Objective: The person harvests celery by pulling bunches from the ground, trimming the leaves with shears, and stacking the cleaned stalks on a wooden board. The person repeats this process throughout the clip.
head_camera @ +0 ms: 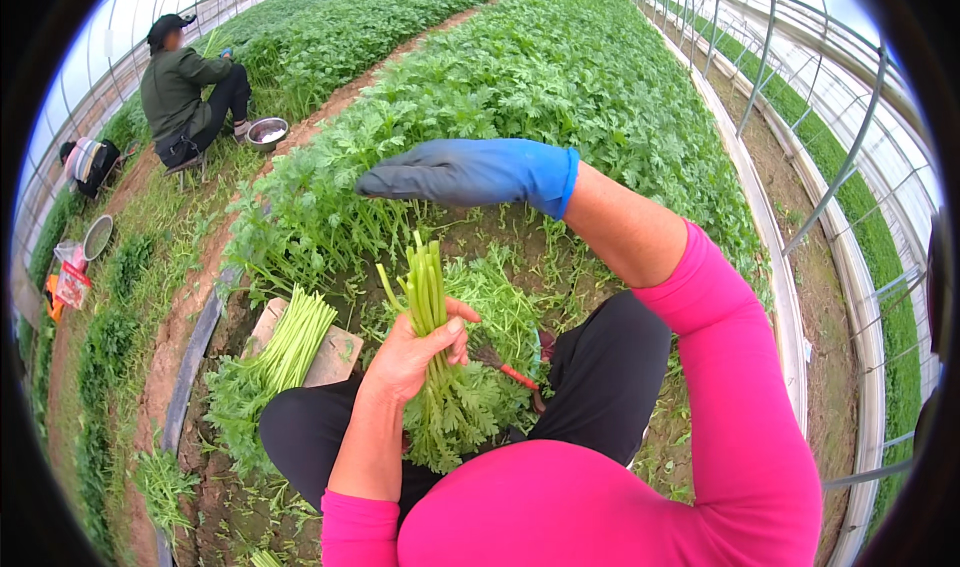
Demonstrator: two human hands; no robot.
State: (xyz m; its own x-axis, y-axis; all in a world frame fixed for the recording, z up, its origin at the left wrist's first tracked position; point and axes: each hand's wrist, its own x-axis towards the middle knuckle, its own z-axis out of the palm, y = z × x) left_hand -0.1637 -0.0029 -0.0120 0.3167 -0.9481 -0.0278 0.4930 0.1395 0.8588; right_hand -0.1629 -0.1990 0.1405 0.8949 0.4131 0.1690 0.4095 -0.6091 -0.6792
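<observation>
In my bare left hand (pixel 420 345) is a bunch of leafy greens (pixel 427 285), its pale cut stems pointing up and its lobed leaves hanging down between my knees. My right hand (pixel 465 173), in a blue glove with a grey-stained palm side, is held out flat above the stem tips and holds nothing. A small gap separates the glove from the stems. Left of my knee a larger bundle of the same greens (pixel 292 345) lies with its stems across a flat board (pixel 334 357). A red-handled tool (pixel 517 376) rests among loose greens by my right leg, its working end partly hidden.
Dense rows of growing greens (pixel 525 79) stretch ahead. A dark edging strip (pixel 193 364) runs along the left. Another person (pixel 184 94) sits at far left beside a metal bowl (pixel 267 134). Curved greenhouse poles (pixel 832 192) and a pale border (pixel 750 192) line the right side.
</observation>
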